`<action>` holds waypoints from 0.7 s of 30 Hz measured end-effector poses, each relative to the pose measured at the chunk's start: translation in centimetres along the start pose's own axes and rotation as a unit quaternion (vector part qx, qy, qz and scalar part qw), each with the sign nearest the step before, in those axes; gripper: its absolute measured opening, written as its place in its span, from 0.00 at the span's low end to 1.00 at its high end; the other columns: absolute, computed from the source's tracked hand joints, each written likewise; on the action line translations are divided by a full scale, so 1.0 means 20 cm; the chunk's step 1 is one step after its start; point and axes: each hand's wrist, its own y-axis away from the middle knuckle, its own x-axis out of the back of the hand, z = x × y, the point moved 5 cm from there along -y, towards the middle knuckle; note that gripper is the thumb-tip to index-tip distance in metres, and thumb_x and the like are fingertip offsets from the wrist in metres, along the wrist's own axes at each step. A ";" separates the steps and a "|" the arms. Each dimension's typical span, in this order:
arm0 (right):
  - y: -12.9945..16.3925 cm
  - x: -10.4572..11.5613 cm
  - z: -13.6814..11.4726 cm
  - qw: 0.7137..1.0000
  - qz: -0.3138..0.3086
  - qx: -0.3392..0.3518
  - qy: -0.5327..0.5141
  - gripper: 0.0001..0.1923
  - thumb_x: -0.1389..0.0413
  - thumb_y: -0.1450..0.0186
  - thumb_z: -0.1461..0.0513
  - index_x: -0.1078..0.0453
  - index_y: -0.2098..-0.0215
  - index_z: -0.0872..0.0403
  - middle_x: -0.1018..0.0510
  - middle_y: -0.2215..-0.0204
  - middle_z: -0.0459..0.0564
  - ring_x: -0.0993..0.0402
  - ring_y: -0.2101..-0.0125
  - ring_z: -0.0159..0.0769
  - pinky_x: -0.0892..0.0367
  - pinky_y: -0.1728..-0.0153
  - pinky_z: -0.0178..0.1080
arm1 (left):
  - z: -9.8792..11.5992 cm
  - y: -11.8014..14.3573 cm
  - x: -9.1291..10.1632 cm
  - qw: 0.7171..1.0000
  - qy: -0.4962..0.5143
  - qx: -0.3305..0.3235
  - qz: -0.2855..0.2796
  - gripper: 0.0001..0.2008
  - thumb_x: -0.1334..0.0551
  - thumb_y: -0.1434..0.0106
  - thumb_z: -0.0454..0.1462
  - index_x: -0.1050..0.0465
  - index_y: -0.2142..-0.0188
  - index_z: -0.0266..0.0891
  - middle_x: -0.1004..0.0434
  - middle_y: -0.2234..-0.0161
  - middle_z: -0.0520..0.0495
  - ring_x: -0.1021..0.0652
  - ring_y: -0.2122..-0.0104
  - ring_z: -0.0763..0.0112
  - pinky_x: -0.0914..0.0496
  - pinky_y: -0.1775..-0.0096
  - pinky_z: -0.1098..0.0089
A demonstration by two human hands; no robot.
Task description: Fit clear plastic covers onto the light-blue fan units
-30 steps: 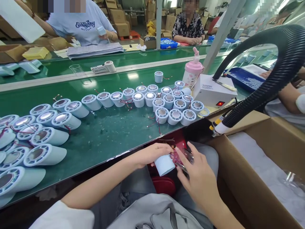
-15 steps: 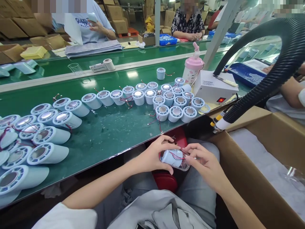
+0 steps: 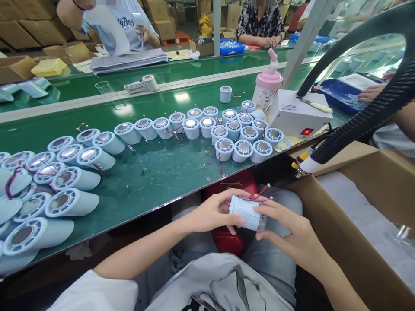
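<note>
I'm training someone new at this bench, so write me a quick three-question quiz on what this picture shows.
1. True or false: the left hand grips a light-blue housing.

2. Which of these stands closest to the pink-lidded bottle?
A) the yellow packet
B) the white box
C) the clear glass

3. Fill in the blank: the switch on the front of the white box is ____ in colour.

Key: 1. True. 2. B. 3. red.
</note>
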 end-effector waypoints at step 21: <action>0.03 -0.03 0.04 0.938 -0.075 -0.197 -0.275 0.23 0.34 0.42 0.56 0.33 0.50 0.45 0.23 0.58 0.44 0.26 0.55 0.36 0.29 0.53 0.35 | 0.13 0.06 -0.03 0.968 -0.215 -0.131 -0.011 0.37 0.26 0.50 0.38 0.35 0.41 0.49 0.30 0.44 0.42 0.26 0.47 0.58 0.30 0.49 0.64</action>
